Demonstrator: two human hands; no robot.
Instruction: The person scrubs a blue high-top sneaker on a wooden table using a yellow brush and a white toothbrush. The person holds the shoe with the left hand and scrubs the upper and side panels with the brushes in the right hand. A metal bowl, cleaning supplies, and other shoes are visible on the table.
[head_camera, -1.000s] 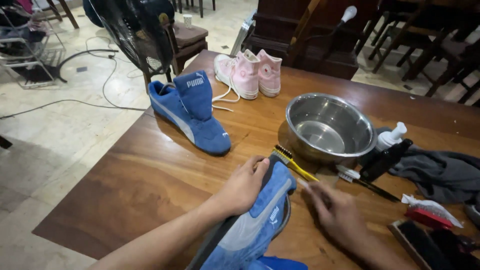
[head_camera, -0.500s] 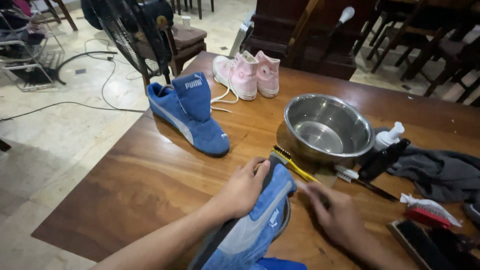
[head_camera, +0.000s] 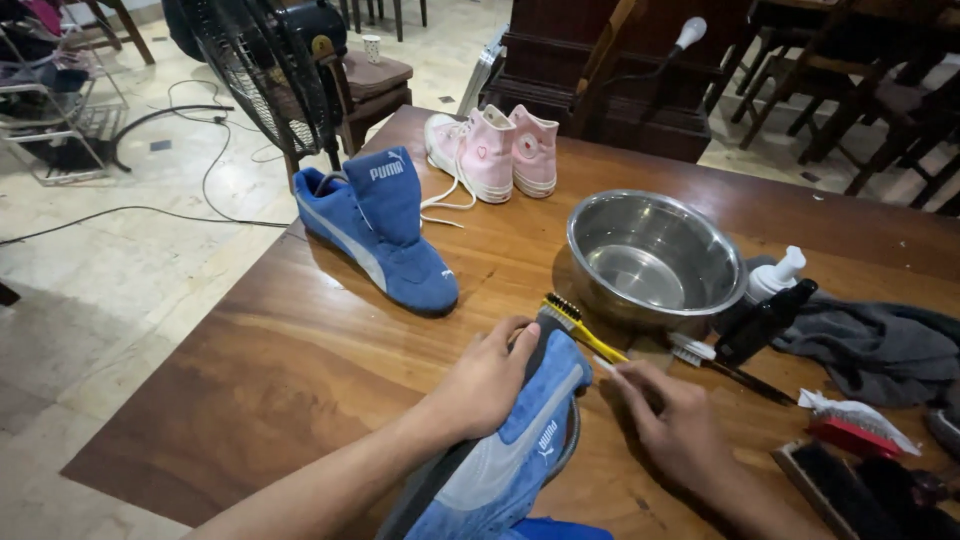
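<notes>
Wooden table (head_camera: 300, 350), lower centre of frame: the left hand (head_camera: 490, 380) stays clamped on the blue suede shoe (head_camera: 510, 450). The right hand (head_camera: 680, 425) has shifted slightly, fingers closing on the yellow-handled brush (head_camera: 585, 330) (grip not confirmed). Steel bowl (head_camera: 655, 262) stands above it; a second blue shoe (head_camera: 375, 235) sits upper left.

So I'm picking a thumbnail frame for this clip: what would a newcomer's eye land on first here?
Probably the blue suede sneaker at the bottom centre, pinned by the left hand while the right hand reaches beside it toward the yellow brush. Next, its blue mate standing alone on the wooden table, with the pink high-top pair at the far edge. The shiny steel bowl sits to the right.
</notes>
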